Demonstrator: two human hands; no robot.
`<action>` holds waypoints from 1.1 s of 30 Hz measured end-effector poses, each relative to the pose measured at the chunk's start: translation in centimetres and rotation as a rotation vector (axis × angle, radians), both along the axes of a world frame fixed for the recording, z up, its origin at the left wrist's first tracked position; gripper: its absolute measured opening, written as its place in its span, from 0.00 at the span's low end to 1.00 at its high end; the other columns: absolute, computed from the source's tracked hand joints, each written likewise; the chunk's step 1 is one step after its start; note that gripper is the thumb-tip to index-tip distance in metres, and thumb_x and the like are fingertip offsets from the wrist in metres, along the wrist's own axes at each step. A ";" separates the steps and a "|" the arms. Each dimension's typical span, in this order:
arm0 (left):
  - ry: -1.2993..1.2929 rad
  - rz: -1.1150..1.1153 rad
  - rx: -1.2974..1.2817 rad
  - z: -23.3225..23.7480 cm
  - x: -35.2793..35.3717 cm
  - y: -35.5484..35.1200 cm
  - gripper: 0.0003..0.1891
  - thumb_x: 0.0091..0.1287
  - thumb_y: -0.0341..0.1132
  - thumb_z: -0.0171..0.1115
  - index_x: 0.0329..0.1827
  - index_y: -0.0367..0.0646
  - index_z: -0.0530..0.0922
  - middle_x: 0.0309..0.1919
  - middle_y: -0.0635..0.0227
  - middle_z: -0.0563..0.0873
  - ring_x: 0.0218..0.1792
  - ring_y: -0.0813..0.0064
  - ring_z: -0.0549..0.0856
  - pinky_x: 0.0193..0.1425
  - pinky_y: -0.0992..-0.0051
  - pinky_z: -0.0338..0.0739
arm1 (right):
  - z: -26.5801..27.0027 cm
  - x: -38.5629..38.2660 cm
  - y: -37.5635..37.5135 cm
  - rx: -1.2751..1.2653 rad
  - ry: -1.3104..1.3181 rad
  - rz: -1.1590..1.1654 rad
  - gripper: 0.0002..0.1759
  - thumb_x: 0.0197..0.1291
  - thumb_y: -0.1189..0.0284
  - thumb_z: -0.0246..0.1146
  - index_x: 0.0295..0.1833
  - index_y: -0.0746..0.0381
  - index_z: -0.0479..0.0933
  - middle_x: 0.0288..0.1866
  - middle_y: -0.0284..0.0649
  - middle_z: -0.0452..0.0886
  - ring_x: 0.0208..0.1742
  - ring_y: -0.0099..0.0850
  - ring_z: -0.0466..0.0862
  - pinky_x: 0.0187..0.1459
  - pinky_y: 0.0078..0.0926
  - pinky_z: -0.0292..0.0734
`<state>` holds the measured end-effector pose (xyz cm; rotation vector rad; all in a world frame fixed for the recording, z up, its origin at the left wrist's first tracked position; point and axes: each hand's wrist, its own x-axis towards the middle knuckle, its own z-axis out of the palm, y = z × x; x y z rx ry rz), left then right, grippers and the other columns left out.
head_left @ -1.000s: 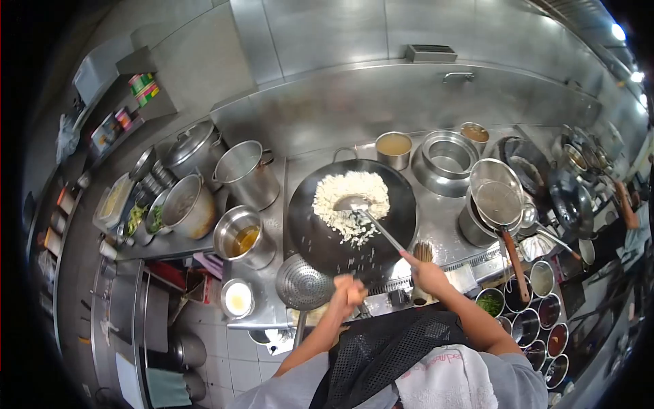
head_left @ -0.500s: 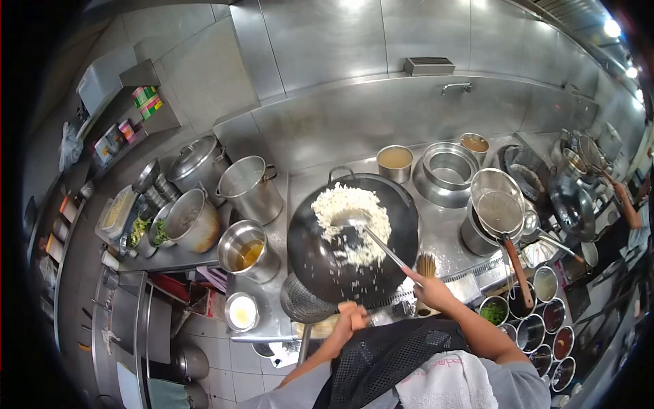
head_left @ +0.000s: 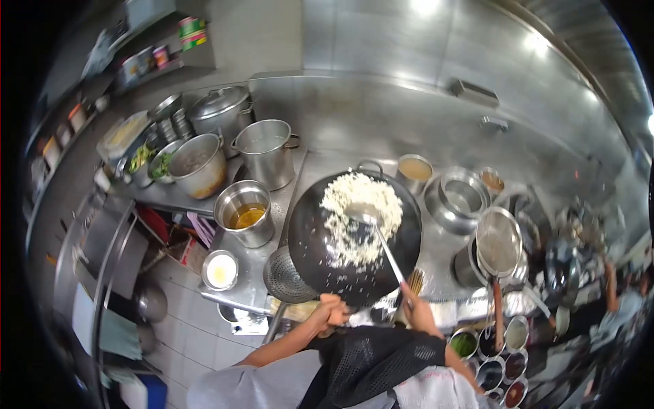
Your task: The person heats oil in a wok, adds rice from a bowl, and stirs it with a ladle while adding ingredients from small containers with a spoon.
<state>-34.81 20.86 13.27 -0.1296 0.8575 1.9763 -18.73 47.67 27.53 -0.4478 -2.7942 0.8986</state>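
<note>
A large black wok is in the middle, with white rice heaped on its far side and loose grains scattered nearer me. My right hand grips the handle end of a long metal ladle. The ladle's bowl rests in the rice. At the wok's near edge, my left hand is closed around the wok's near handle, which the fingers mostly hide. Just left of the wok lies a perforated strainer, its handle pointing toward me past my left forearm.
Left of the wok stand a pot of yellow oil, a bowl with white contents and a tall steel pot. A mesh sieve sits over a pot at right. Seasoning containers are at lower right. Another person's arm shows far right.
My view has turned, so the scene appears tilted. The ladle stays in the rice at a steeper angle in view, and both hands keep their grips.
</note>
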 end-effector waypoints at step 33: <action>-0.048 0.080 -0.062 2.8 -11.2 10.6 0.11 0.70 0.43 0.60 0.41 0.43 0.77 0.32 0.62 0.84 0.31 0.64 0.90 0.29 0.64 0.90 | -0.1 -11.4 2.9 -0.325 -0.210 0.143 0.41 0.75 0.72 0.53 0.86 0.41 0.43 0.26 0.32 0.69 0.16 0.21 0.67 0.18 0.20 0.66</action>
